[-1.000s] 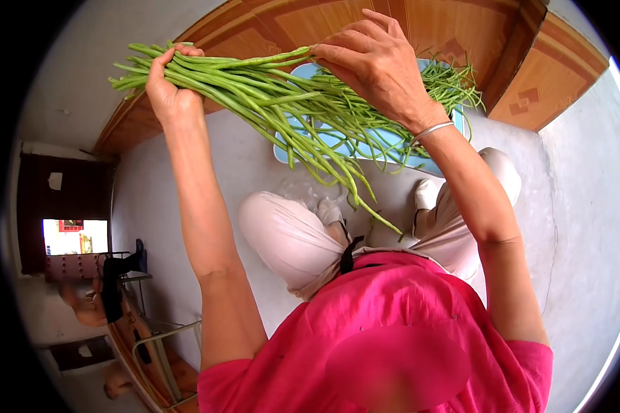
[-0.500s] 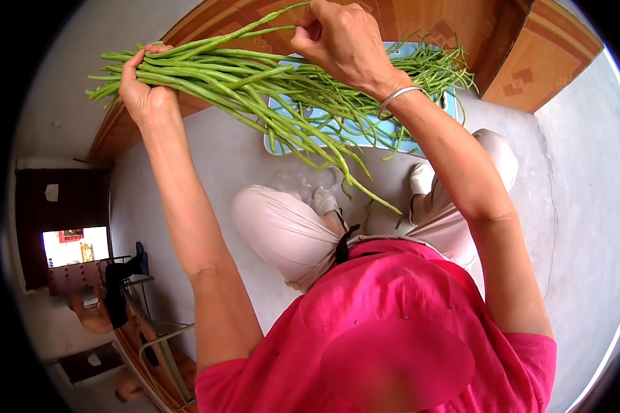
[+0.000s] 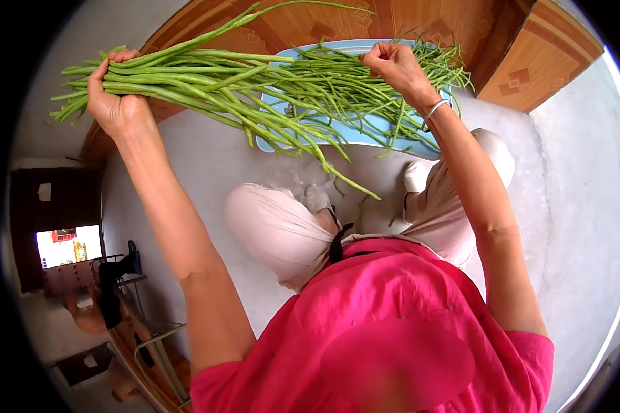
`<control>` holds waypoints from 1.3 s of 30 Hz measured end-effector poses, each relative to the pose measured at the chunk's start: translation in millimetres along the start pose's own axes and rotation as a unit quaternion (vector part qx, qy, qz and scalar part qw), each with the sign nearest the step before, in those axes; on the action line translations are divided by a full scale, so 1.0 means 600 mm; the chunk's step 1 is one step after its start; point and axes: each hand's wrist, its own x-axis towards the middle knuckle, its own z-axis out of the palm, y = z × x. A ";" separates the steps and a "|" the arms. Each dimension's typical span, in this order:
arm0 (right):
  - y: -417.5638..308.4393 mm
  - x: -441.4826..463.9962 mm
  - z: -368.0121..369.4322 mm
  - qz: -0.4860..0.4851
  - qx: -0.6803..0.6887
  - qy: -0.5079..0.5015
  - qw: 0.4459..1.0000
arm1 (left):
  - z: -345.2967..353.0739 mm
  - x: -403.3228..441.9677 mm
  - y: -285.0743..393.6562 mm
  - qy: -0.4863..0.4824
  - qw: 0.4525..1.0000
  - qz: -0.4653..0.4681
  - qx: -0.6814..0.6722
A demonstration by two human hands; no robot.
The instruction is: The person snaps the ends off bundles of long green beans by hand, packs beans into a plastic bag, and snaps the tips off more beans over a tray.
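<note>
My left hand (image 3: 117, 103) is wrapped around one end of a thick bundle of long green beans (image 3: 179, 77), lifted at the upper left. The loose ends of the bundle fan out to the right and droop. One bean arcs above the others. My right hand (image 3: 396, 67), with a bracelet at the wrist, is closed over the light blue tray (image 3: 265, 143). Its fingertips are pinched together, and what they hold, if anything, is too small to make out. More long beans (image 3: 430, 65) lie in a tangled heap on the tray, beneath and beside this hand.
Wooden cabinet panels (image 3: 517, 69) stand behind the tray. A crumpled clear plastic bag (image 3: 289, 177) lies on the grey floor (image 3: 186, 148) near my shoe. At the lower left, another person sits by a metal-framed seat (image 3: 162, 334) and a lit screen (image 3: 69, 246).
My right hand has moved right and down, away from the bean tips it was pinching. My left hand and the bundle have shifted left. The upper bean now arcs free.
</note>
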 end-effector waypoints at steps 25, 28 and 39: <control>-0.222 -0.007 0.109 -0.284 -0.121 -0.112 0.945 | 0.049 -0.085 -0.120 -0.097 0.969 -0.107 0.198; -0.214 -0.013 0.139 -0.287 -0.102 -0.126 0.944 | 0.055 -0.084 -0.132 -0.114 0.968 -0.113 0.193; -0.190 -0.019 0.179 -0.172 -0.104 -0.061 0.978 | 0.057 -0.089 -0.186 -0.051 0.978 -0.083 0.186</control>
